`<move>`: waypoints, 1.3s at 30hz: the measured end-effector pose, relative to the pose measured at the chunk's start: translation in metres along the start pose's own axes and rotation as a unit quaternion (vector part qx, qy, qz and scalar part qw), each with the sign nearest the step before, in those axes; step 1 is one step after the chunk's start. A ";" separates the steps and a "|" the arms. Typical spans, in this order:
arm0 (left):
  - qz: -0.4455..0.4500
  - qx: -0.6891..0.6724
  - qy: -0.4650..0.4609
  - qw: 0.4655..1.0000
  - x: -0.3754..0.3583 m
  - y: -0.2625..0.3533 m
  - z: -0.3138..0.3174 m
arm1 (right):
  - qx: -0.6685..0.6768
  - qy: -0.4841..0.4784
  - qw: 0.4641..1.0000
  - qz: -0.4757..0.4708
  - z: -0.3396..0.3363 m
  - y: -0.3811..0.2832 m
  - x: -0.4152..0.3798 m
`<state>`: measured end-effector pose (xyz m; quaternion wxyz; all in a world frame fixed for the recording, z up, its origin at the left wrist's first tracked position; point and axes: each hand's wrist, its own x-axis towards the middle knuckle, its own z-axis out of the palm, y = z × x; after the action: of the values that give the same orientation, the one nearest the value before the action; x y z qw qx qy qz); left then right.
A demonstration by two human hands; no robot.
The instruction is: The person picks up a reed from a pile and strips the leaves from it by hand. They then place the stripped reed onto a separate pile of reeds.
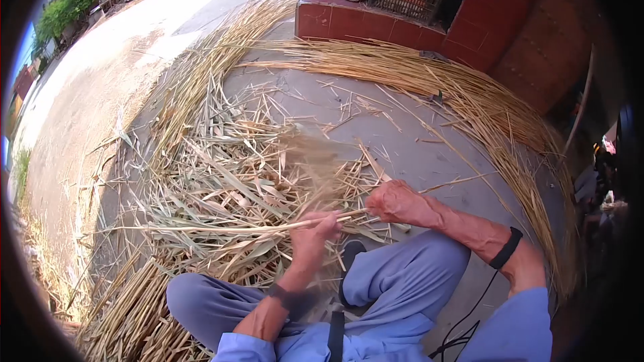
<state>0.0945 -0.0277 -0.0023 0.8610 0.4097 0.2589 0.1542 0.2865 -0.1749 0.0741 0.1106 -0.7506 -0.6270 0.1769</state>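
Observation:
A long pale reed stalk (352, 214) lies across my lap side, running from between my hands out to the left over the leaf pile. My left hand (314, 231) is closed around it, fingers slightly blurred. At its right end my right hand (389, 200) is closed in a fist on the same stalk; the fist hides the tip. Just beyond both hands spreads a heap of dry, stripped leaves (228, 181). A brown feathery blur (308, 154), too smeared to name, hangs over the heap.
Bundled stalks (134, 308) lie at my left knee. A long row of bare stalks (402, 67) curves along the far and right side, by a red tiled ledge (335, 23) holding a crate (402, 0) with cloth. A black cable (463, 322) hangs near my right arm.

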 end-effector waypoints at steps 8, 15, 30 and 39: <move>0.024 -0.029 0.009 0.999 -0.003 0.016 -0.017 | 0.089 0.047 0.995 0.019 0.007 -0.019 0.000; 0.065 -0.054 -0.011 0.996 -0.009 0.044 -0.024 | 0.406 0.112 0.900 0.112 -0.012 -0.041 0.012; 0.142 -0.050 0.167 0.974 0.002 0.068 -0.087 | 0.188 0.246 0.939 0.151 -0.032 0.002 0.005; 0.219 -0.127 0.269 0.929 0.009 0.110 -0.143 | 0.259 0.087 0.941 0.201 -0.023 0.023 -0.023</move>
<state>0.0146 0.1337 0.0052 0.7485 0.2870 0.3631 0.4749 0.3133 -0.2003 0.0890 0.3171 -0.8189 -0.3835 0.2860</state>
